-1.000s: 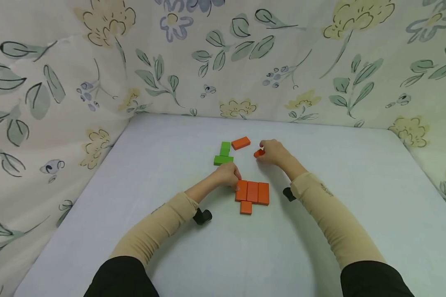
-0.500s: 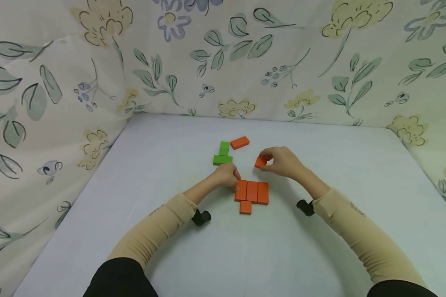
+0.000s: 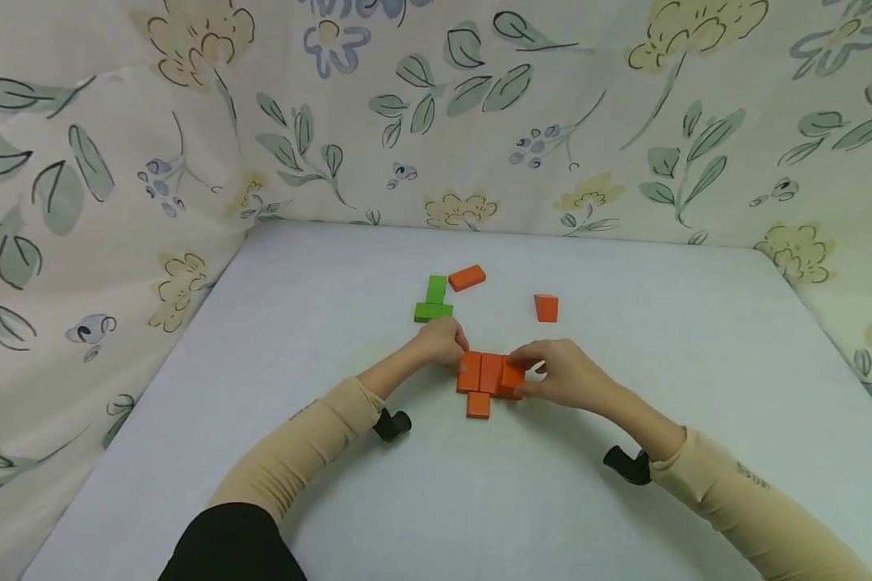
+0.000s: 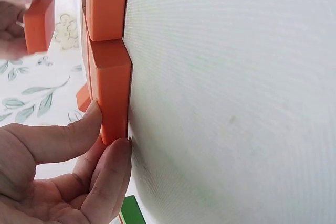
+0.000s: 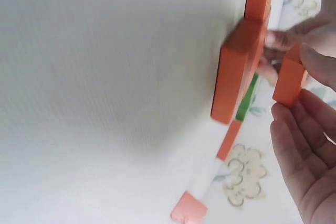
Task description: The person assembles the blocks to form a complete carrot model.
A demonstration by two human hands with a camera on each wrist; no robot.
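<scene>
- We see the right hand (image 3: 572, 375) pinching an orange block (image 5: 290, 81), raised over the right end of the orange row (image 3: 490, 374); the left hand (image 3: 442, 342) pinches the row's left block (image 3: 468, 371).
- Risk, we judge: a low or tilted approach could clip the row and open its seams.
- Versus half a second ago: pinched block come over from beyond the row; left grip unchanged; loose block (image 3: 547, 308), hidden then, shows.
</scene>
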